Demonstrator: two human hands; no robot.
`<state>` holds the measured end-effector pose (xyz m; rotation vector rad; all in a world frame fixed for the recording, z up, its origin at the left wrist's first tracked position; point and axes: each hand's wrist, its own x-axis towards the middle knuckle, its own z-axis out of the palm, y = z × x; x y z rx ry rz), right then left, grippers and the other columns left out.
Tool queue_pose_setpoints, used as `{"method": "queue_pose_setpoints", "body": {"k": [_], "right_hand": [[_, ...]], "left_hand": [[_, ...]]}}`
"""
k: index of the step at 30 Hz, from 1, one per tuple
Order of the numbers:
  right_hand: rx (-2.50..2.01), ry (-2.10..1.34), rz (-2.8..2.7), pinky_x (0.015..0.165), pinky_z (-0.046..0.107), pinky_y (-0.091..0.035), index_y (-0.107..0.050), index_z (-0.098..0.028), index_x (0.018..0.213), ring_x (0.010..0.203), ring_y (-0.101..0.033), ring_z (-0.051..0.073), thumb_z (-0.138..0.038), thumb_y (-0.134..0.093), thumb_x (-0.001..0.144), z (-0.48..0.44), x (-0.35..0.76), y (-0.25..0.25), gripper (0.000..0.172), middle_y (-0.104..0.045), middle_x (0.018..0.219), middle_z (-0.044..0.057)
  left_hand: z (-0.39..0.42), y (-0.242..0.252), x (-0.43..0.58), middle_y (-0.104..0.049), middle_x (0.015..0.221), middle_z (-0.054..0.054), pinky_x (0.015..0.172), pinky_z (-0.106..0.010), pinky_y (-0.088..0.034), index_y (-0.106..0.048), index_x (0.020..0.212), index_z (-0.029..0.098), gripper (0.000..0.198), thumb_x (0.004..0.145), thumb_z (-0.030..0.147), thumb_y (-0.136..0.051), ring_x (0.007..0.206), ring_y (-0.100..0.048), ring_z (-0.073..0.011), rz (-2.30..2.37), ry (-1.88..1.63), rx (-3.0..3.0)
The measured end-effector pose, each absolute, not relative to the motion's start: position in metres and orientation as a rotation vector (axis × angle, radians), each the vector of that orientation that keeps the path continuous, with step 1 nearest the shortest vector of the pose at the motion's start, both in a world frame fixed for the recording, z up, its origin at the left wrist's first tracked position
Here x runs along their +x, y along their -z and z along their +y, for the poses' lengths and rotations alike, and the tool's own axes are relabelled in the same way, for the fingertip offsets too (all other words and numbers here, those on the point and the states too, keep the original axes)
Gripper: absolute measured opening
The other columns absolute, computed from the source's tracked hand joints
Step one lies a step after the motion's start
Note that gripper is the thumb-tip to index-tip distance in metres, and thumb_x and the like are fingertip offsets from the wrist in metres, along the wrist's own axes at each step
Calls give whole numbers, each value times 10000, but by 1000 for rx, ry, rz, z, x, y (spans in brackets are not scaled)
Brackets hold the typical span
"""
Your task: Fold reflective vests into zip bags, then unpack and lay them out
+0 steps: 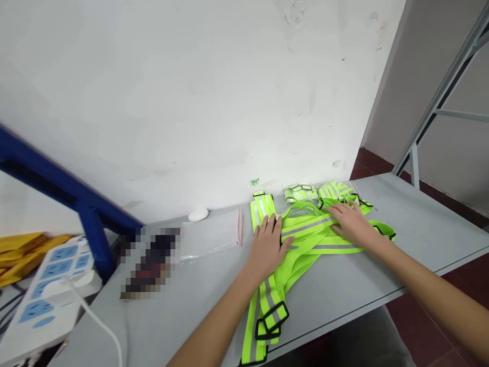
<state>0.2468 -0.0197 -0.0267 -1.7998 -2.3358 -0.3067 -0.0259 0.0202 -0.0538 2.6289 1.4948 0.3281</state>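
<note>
1. The left hand lies palm down on a tangle of neon-green straps with grey stripes; its fingers are extended and loose, pressing rather than clasping.
2. The right hand rests on the same straps farther right, its fingers slightly bent; I cannot tell whether they grasp a band.
3. The straps spread beneath and between both sets of fingers on the grey surface, with some ends hanging nearer the person, below the left fingers, where 2 black buckles overlap.
4. Left of the left fingers, well clear of them, a transparent bag with red lines along its right end lies flat; a white rounded object sits just beyond it.
5. Beyond the fingers, by the wall, are 2 green bundles: the left bundle is folded inside clear plastic, and the right bundle lies just beyond the right fingers.
6. Far left of the left fingers are a power strip and yellow packets; the packets' contents are hidden.
</note>
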Motion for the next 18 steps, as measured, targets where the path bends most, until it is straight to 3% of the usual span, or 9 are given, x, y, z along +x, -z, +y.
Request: {"method": "queue_pose_setpoints", "body": {"k": [3,7,12,15,18], "right_hand": [[-1816,377,-2383,1080,515,-217,-556,-157,1243,1087,-576,279,-51,-493,740,-8,272,21,518,-670,1114,134],[-1798,507,-2285,1052,467,-267,-554,-113,1227,1006,-606,261,-21,-476,656,-9,307,1,583,-676,1073,141],[-1788,646,-2221,898,437,-383,-655,-156,1055,948,-595,283,-44,-451,723,-31,342,-33,406,-685,974,122],[-1774,581,-2277,831,404,-422,-648,-183,1093,953,-599,277,-79,-421,802,-52,347,-39,384,-677,1032,117],[-1832,413,-2317,785,386,-454,-576,-191,1223,923,-623,272,-224,-437,904,-74,345,-29,350,-665,1082,121]], "left_hand": [[20,56,-27,-270,1560,-142,1139,-531,-250,-285,1491,122,744,941,620,-242,1449,-194,-328,1511,-331,2646],[20,57,-27,-284,1555,-144,1122,-553,-263,-290,1492,140,745,933,632,-249,1442,-210,-336,1519,-338,2667],[21,55,-29,-269,1560,-148,1118,-566,-260,-265,1499,135,819,898,690,-270,1443,-204,-346,1502,-307,2676],[22,55,-31,-255,1565,-143,1116,-572,-257,-260,1500,132,843,883,706,-293,1445,-195,-349,1493,-274,2686],[25,56,-33,-262,1566,-125,1109,-583,-263,-270,1499,163,810,884,686,-326,1442,-204,-349,1461,-274,2721]]}}
